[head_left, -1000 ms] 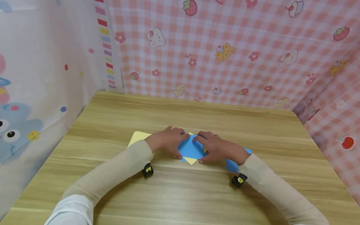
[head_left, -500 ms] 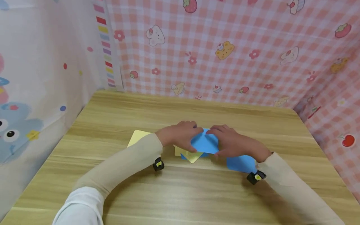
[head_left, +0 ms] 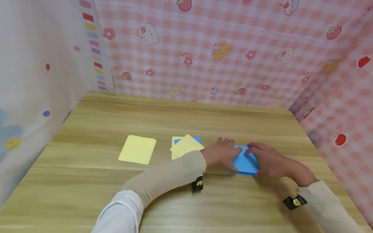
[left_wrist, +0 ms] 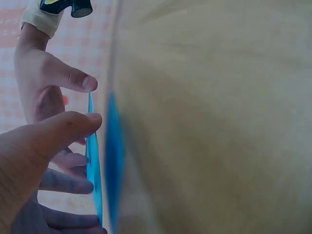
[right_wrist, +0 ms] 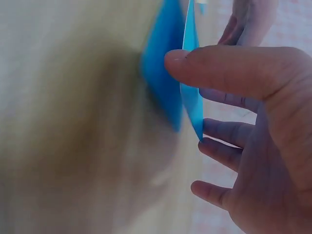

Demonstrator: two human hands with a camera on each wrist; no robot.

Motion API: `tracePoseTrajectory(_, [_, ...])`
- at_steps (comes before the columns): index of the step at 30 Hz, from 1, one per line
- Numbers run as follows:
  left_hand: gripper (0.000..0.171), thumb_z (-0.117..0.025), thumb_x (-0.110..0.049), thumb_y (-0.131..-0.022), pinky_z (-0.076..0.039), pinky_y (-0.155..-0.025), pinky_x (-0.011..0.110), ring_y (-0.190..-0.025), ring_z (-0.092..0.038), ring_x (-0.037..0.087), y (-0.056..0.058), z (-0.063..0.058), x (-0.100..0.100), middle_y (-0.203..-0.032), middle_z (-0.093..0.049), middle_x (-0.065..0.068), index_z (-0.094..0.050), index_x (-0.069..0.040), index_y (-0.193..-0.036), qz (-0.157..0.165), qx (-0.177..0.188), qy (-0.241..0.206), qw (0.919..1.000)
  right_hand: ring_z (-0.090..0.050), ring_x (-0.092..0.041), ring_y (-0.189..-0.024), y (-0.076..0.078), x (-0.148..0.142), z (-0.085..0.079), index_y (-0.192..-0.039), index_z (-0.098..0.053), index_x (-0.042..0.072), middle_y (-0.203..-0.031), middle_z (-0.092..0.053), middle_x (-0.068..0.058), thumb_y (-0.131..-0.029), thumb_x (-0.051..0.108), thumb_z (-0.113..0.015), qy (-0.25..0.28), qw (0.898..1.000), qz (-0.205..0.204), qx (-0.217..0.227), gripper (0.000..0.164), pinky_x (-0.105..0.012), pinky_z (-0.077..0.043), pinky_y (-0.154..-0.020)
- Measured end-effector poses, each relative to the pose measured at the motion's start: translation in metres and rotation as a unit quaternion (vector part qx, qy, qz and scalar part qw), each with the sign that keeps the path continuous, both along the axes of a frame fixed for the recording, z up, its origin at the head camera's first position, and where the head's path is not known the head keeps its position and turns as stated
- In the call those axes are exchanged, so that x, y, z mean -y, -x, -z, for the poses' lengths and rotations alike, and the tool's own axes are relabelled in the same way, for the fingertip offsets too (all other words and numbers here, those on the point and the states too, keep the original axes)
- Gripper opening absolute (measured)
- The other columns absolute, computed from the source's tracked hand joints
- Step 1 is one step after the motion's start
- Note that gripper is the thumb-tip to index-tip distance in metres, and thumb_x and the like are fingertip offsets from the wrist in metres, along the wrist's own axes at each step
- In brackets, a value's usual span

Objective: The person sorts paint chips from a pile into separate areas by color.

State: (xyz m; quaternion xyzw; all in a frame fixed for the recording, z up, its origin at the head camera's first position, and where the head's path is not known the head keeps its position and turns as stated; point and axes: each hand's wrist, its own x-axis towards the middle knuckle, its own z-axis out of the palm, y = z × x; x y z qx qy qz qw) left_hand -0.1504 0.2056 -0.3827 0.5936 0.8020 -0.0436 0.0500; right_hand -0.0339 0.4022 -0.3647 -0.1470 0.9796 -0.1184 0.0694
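Note:
A square blue paper card (head_left: pixel 245 159) is gripped between my two hands, close over a second blue card (head_left: pixel 248 174) on the table. My left hand (head_left: pixel 222 153) pinches its left side, thumb at the near edge and fingers at the far edge. On the opposite side, my right hand (head_left: pixel 271 161) holds it likewise by thumb and fingers. Both wrist views show the held card (left_wrist: pixel 95 170) edge-on, a small gap from the lower card (right_wrist: pixel 165 68).
Left of my hands lies a small overlapping pile with a tilted yellow card (head_left: pixel 186 147) on top and blue beneath. Farther left is a single yellow card (head_left: pixel 137 149). Patterned cloth (head_left: pixel 204 48) rises behind the wooden table (head_left: pixel 163 113).
Both hands have lifted the blue card off the middle pile and carried it right, over the other blue card. The yellow card on the pile is now uncovered. The head view has shifted slightly.

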Motion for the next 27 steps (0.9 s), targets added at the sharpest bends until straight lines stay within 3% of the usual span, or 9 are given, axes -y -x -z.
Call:
tracePoseTrajectory(4, [0.075, -0.064, -0.072, -0.085, -0.039, -0.102, 0.042, -0.124, -0.049, 0.022, -0.001, 0.008, 0.002, -0.138, -0.054, 0.006, -0.055, -0.025, -0.142, -0.006, -0.01, 0.019, 0.9998, -0.042, -0.052, -0.133, 0.0, -0.002, 0.011, -0.128, -0.055, 0.01, -0.149, -0.042, -0.028, -0.079, 0.026, -0.087, 0.011, 1.0, 0.003, 0.025, 0.06, -0.068, -0.039, -0.1])
tracePoseTrajectory(9, [0.082, -0.063, -0.074, -0.084, -0.034, -0.109, 0.049, -0.132, -0.045, 0.025, 0.009, 0.002, 0.017, -0.145, -0.05, 0.008, -0.052, -0.023, -0.147, -0.004, 0.008, 0.021, 0.9997, -0.036, -0.057, -0.134, 0.005, 0.003, 0.003, -0.133, -0.053, 0.006, -0.15, -0.038, -0.032, -0.084, 0.033, -0.083, 0.024, 0.999, 0.001, 0.027, 0.063, -0.073, -0.034, -0.101])
tracePoseTrajectory(12, [0.084, -0.066, -0.069, -0.086, -0.026, -0.117, 0.055, -0.142, -0.038, 0.029, 0.025, -0.011, 0.04, -0.155, -0.042, 0.009, -0.045, -0.022, -0.153, -0.007, 0.051, 0.027, 0.9983, -0.04, -0.054, -0.13, 0.014, 0.013, -0.004, -0.134, -0.052, 0.003, -0.145, -0.044, -0.029, -0.087, 0.03, -0.082, 0.026, 1.0, 0.004, -0.008, 0.062, -0.072, -0.036, -0.097])
tracePoseTrajectory(14, [0.084, -0.069, -0.06, -0.089, -0.018, -0.12, 0.058, -0.149, -0.029, 0.029, 0.042, -0.019, 0.064, -0.161, -0.034, 0.008, -0.039, -0.022, -0.157, -0.013, 0.084, 0.041, 0.9955, -0.043, -0.05, -0.128, 0.024, 0.03, -0.004, -0.133, -0.052, 0.002, -0.141, -0.048, -0.025, -0.089, 0.027, -0.079, 0.021, 0.999, 0.011, -0.033, 0.058, -0.07, -0.037, -0.095])
tracePoseTrajectory(17, [0.085, -0.075, -0.045, -0.089, -0.01, -0.12, 0.061, -0.154, -0.018, 0.027, 0.07, -0.029, 0.096, -0.166, -0.024, 0.006, -0.033, -0.021, -0.159, -0.011, 0.123, 0.062, 0.9905, -0.047, -0.045, -0.125, 0.039, 0.065, 0.0, -0.131, -0.052, 0.002, -0.135, -0.054, -0.019, -0.091, 0.029, -0.077, 0.004, 0.998, 0.028, -0.063, 0.054, -0.068, -0.039, -0.093])
tracePoseTrajectory(20, [0.089, -0.081, -0.033, -0.086, -0.012, -0.119, 0.064, -0.154, -0.017, 0.028, 0.092, -0.032, 0.119, -0.167, -0.025, 0.005, -0.033, -0.018, -0.159, -0.012, 0.144, 0.082, 0.9862, -0.048, -0.043, -0.125, 0.049, 0.109, 0.007, -0.132, -0.052, 0.004, -0.135, -0.054, -0.017, -0.091, 0.038, -0.075, -0.006, 0.997, 0.046, -0.061, 0.058, -0.066, -0.04, -0.095])
tracePoseTrajectory(23, [0.095, -0.084, -0.028, -0.081, -0.015, -0.117, 0.067, -0.154, -0.018, 0.031, 0.104, -0.03, 0.134, -0.166, -0.026, 0.007, -0.032, -0.015, -0.159, -0.015, 0.155, 0.099, 0.9828, -0.048, -0.036, -0.118, 0.059, 0.148, 0.016, -0.133, -0.051, 0.007, -0.127, -0.054, -0.013, -0.087, 0.052, -0.075, -0.003, 0.998, 0.058, -0.031, 0.068, -0.059, -0.04, -0.095])
tracePoseTrajectory(27, [0.102, -0.085, -0.029, -0.079, -0.017, -0.117, 0.066, -0.154, -0.016, 0.033, 0.109, -0.025, 0.141, -0.167, -0.023, 0.006, -0.027, -0.013, -0.161, -0.006, 0.147, 0.118, 0.9821, -0.046, -0.03, -0.107, 0.068, 0.176, 0.023, -0.132, -0.049, 0.011, -0.113, -0.05, -0.008, -0.08, 0.067, -0.074, -0.034, 0.996, 0.085, 0.003, 0.08, -0.052, -0.039, -0.09])
